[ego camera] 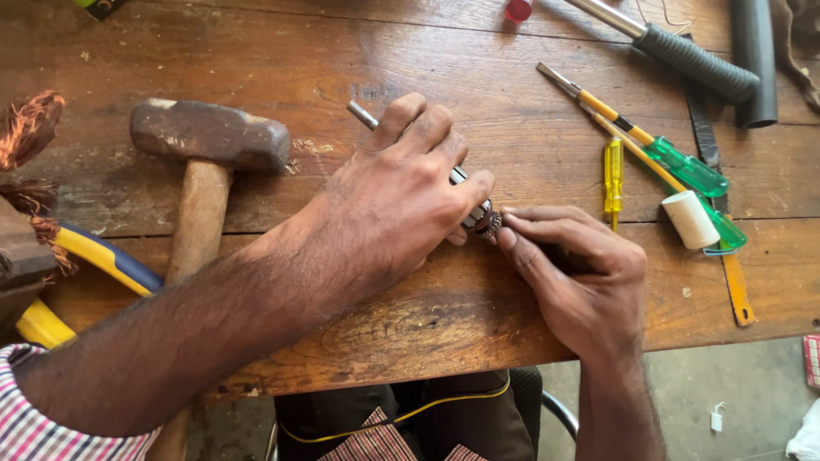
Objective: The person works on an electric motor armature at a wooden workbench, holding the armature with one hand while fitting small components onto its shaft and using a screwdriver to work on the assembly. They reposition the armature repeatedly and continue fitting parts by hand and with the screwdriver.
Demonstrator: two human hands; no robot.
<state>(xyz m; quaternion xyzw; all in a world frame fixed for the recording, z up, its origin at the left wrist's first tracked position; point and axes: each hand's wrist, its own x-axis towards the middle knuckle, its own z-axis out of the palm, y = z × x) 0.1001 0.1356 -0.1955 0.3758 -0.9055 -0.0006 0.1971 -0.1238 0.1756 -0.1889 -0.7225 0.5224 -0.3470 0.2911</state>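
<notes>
From the head camera, your left hand [397,201] is wrapped shut around a slim steel shaft with a small copper-wound end [483,218], pinning it low over the worn wooden desk [444,324] so it cannot roll. Your right hand [576,277] meets that end, its fingers [521,224] pinched nearly closed on it for fine work. A heavy wooden-handled iron hammer [209,145] lies well to the left, green-handled screwdrivers [683,166] off to the right.

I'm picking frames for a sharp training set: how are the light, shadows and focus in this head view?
Head view: even daylight, soft shadows beside the hammer and under both hands; left hand and right hand are sharp, as is the metal shaft; mild glare on the green screwdriver; edges bend slightly.
</notes>
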